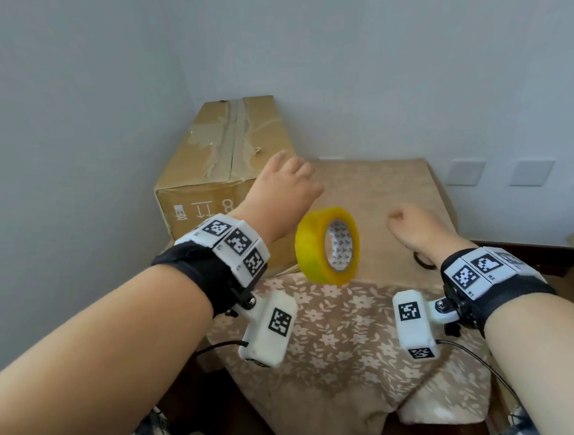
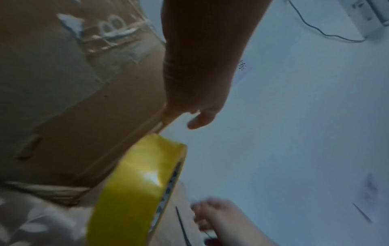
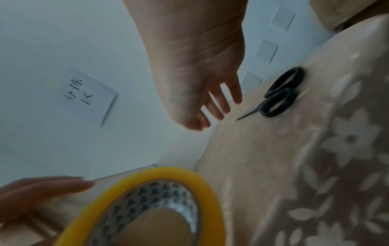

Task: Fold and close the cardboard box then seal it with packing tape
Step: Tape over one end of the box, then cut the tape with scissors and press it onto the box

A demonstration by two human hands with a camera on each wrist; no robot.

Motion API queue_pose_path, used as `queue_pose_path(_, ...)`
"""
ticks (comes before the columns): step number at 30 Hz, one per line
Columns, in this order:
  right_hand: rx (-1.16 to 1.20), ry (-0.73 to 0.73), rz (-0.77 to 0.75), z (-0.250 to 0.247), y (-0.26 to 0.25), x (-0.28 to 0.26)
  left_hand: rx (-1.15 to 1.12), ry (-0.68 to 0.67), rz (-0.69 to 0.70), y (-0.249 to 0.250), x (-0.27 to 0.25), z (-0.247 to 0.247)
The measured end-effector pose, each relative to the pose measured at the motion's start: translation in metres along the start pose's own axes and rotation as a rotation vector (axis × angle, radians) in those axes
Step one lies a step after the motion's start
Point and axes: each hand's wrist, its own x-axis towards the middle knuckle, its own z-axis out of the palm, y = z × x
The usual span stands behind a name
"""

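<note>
i see the desk (image 1: 396, 188), draped in a beige cloth with pale flowers, pushed into a corner of grey-white walls. the long brown cardboard box (image 1: 219, 161) lies on the desk against the left wall, its top flaps down and a strip of old torn tape running along the seam. my left hand (image 1: 282, 192) is raised just in front of the box's near right corner, fingers straight and loose, holding nothing; from the left wrist view i can't tell whether it touches the cardboard. my right hand (image 1: 417, 227) hovers over the cloth, well apart from the box, fingers spread and relaxed, also holding nothing. between the two hands the yellow roll of packing tape (image 1: 327, 246) is in mid-air, on edge, its patterned white core turned toward my right side; neither hand touches it. black-handled scissors (image 3: 277, 98) lie flat on the cloth just beyond my right hand. a small white paper note (image 3: 88, 94) with handwriting sticks to the wall.
</note>
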Motion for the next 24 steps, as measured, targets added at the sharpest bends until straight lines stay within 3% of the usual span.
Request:
queue_pose_path(3, -0.294, -0.024, 0.163, 0.008, 0.031, -0.002, -0.168, 0.201, -0.078, 0.0, -0.012, 0.018)
queue_pose_path(7, -0.288, 0.021, 0.18, 0.02, 0.048, -0.001, -0.283, 0.346, -0.206, 0.006, -0.021, 0.029)
queue_pose_path(10, -0.321, -0.038, 0.287, 0.019, 0.039, -0.001, -0.395, 0.507, -0.335, 0.013, -0.027, 0.028)
queue_pose_path(11, -0.337, -0.058, 0.306, 0.015, 0.034, -0.005, -0.526, 0.441, -0.378, 0.016, -0.03, 0.026)
queue_pose_path(13, -0.292, -0.024, 0.27, 0.006, 0.026, -0.013, -0.793, 0.13, -0.506, 0.026, -0.035, 0.022)
queue_pose_path(15, -0.072, 0.035, 0.182, -0.002, 0.018, -0.016, -0.94, -0.045, -0.627, 0.038, -0.032, 0.018)
queue_pose_path(18, 0.31, 0.117, 0.057, -0.007, -0.005, -0.02, -1.072, -0.116, -0.748, 0.053, -0.018, 0.008)
queue_pose_path(20, 0.486, 0.075, 0.017, -0.005, -0.019, -0.024, -1.09, -0.153, -0.799, 0.064, -0.009, 0.005)
queue_pose_path(24, 0.536, -0.096, -0.095, -0.011, -0.033, -0.034, -1.078, -0.121, -0.827, 0.073, -0.009, 0.011)
